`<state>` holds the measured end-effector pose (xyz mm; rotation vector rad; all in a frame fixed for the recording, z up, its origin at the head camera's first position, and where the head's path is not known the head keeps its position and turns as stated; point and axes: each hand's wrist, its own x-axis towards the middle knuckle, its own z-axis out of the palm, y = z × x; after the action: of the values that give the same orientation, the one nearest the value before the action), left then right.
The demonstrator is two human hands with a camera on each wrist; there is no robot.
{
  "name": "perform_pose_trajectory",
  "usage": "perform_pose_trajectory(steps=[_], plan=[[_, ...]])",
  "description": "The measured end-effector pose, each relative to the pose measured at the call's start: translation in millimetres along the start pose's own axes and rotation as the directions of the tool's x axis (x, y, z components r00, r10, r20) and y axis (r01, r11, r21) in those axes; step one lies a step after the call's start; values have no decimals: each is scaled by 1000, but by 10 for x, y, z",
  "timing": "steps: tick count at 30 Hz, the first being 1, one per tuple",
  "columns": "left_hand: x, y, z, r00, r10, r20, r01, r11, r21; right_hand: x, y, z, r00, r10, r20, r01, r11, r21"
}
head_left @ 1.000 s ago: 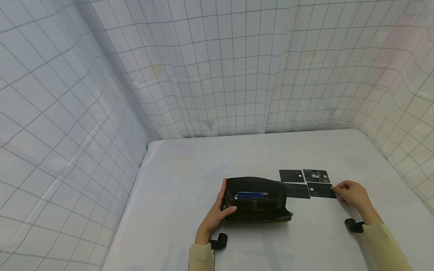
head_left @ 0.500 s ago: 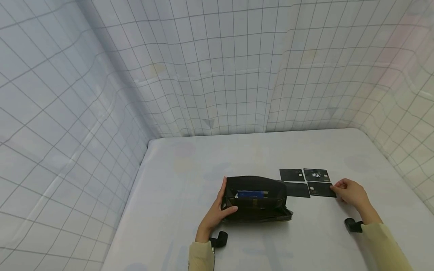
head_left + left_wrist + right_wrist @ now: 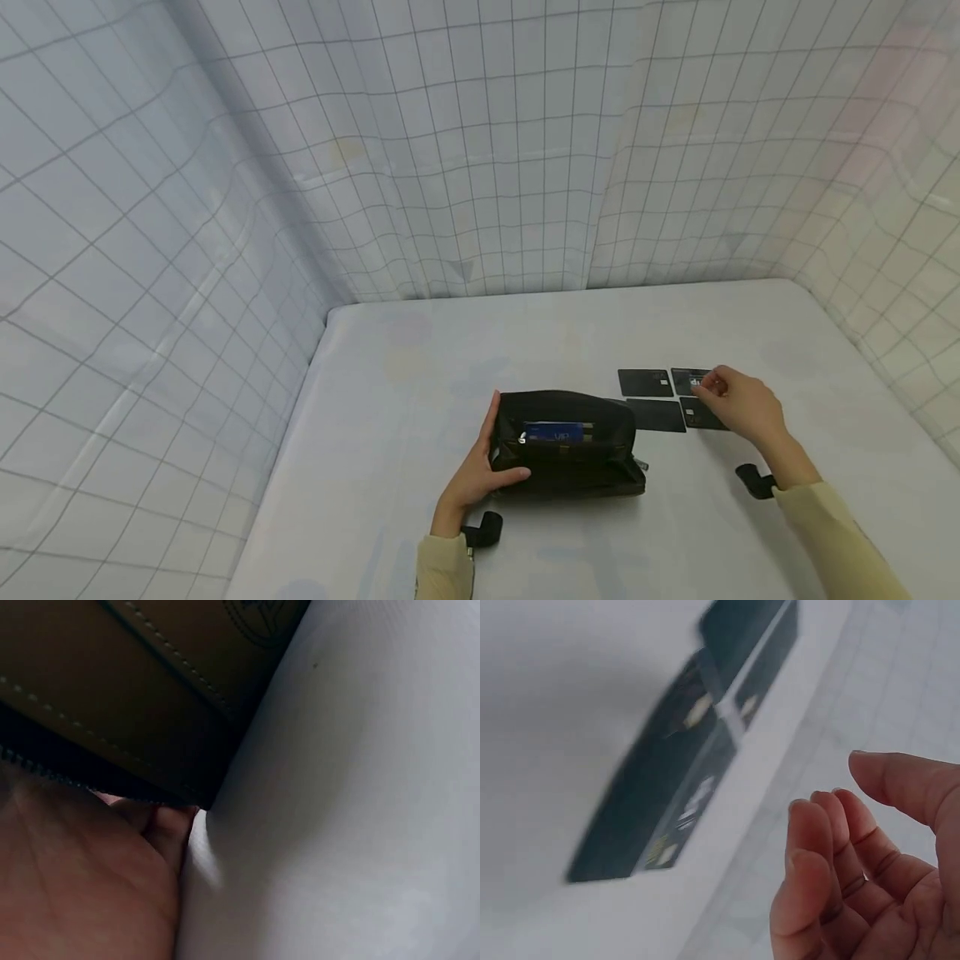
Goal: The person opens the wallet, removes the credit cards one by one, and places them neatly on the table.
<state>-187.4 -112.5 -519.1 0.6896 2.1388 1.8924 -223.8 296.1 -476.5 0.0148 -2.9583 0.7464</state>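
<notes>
Left hand (image 3: 472,482) grips the wallet (image 3: 577,457) by its left end, thumb over the front, probably bracing its mouth wide around the blue card (image 3: 553,431). Over the dark cards (image 3: 656,416), laid out two-by-two perhaps for easy picking, the right hand (image 3: 746,406) hovers, fingers loosely curled, thumb apart, holding nothing.

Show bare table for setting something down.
Free: table left of the left hand; the strip between cards and back curtain; the stretch between the sleeves, in front of the wallet. Crowded: the cards, wallet close left, right hand over the right pair.
</notes>
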Motion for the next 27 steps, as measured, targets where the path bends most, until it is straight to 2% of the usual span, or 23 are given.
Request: perform_pose_trajectory(steps=[3,6,9,13,19,23,25,27], plan=[[5,-71,-7,1000,13,7,-13,1000,15,17,-236,-29,995,-92,-45,93,995,22],[18,-205,-14,1000,22,7,-22,999,47,35,-461,-35,979,-188,-74,191,981,33],[23,-325,-20,1000,21,4,-21,996,83,40,-679,-14,955,-286,-78,290,956,51],[8,-366,-23,1000,16,0,-16,994,110,21,-926,52,912,-408,-28,409,909,84],[-22,-350,-20,1000,5,-4,-4,989,146,-36,-1227,186,842,-528,108,519,848,107],[-58,-253,-4,1000,-7,-1,7,988,156,-68,-1369,289,800,-565,202,550,825,131],[-82,-169,9,1000,-5,3,4,989,151,-79,-1413,341,786,-571,237,554,821,138],[-100,-87,13,1000,-1,10,0,988,156,-75,-1441,391,784,-563,262,548,825,136]])
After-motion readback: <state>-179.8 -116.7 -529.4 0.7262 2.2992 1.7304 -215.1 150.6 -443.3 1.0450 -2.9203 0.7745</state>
